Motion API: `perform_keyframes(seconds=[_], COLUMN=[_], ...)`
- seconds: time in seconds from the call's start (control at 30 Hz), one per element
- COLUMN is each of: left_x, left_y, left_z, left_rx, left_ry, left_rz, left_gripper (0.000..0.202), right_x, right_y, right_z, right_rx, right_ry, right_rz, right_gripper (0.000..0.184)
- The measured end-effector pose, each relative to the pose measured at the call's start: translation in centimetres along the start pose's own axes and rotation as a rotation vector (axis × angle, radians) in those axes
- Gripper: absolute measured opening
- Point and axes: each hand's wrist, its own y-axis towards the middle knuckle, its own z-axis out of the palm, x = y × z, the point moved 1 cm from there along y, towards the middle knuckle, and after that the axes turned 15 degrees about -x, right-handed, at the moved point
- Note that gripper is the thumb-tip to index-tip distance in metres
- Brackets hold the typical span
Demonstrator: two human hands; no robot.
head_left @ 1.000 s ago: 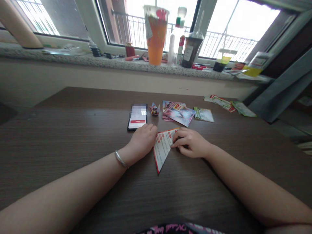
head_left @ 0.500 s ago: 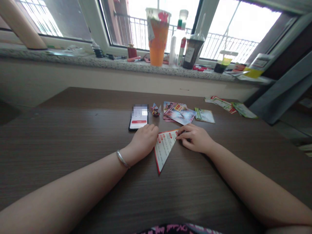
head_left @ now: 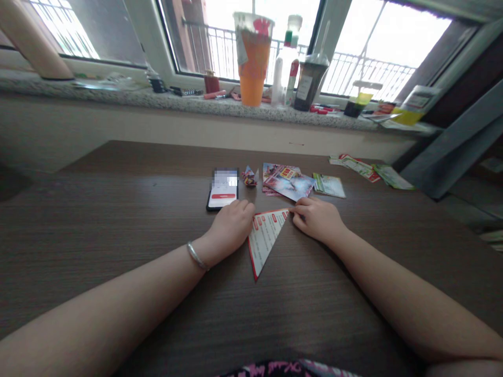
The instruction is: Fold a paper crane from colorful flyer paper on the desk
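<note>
Left hand (head_left: 232, 224) curled against the folded paper (head_left: 266, 234) on the bench (head_left: 176, 319); right hand (head_left: 319, 219) touched its right tip. Couldn't tell whether either pinched. Uneven pressure could have skewed the fold; forward slip, nudged the phone (head_left: 222, 195).

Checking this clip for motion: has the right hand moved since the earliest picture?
Yes. Judged against the smartphone, the right hand has shifted right and slightly toward the granite windowsill, to the upper-right corner of the folded paper triangle.

Paper (head_left: 267, 235) on the table (head_left: 118, 220), phone (head_left: 222, 198) behind left, leaflets (head_left: 293, 184) behind right.
</note>
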Motion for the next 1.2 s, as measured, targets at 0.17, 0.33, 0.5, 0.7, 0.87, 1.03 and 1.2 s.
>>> perform_keyframes(seconds=[0.17, 0.33, 0.5, 0.7, 0.87, 1.03, 1.2], left_x=[0.0, 0.0, 0.1, 0.6, 0.9, 0.5, -0.8], left_y=[0.0, 0.1, 0.2, -0.1, 0.1, 0.3, 0.3], left_z=[0.0, -0.1, -0.3, 0.4, 0.7, -0.1, -1.1], left_rx=[-0.006, 0.018, 0.007, -0.056, -0.101, -0.174, -0.074], left_ry=[0.001, -0.017, -0.043, -0.087, -0.236, -0.427, -0.450], left_rz=[0.010, -0.027, -0.053, -0.019, -0.076, -0.107, 0.097], left_gripper=[0.013, 0.011, 0.010, 0.008, 0.010, 0.015, 0.017], right_x=[0.2, 0.1, 0.9, 3.7, 3.8, 2.8, 2.1], right_y=[0.2, -0.1, -0.6, -1.2, -1.4, -1.4, -0.9], right_z=[0.1, 0.5, 0.4, -0.1, -0.4, -0.5, -0.3], right_rx=[0.030, 0.006, -0.133, -0.066, -0.021, 0.022, 0.050], right_ry=[-0.039, -0.053, 0.106, 0.457, 0.431, 0.316, 0.287], right_rz=[0.026, 0.037, -0.067, -0.429, -0.399, -0.298, -0.268], right_gripper=[0.030, 0.031, 0.036, 0.032, 0.033, 0.039, 0.043])
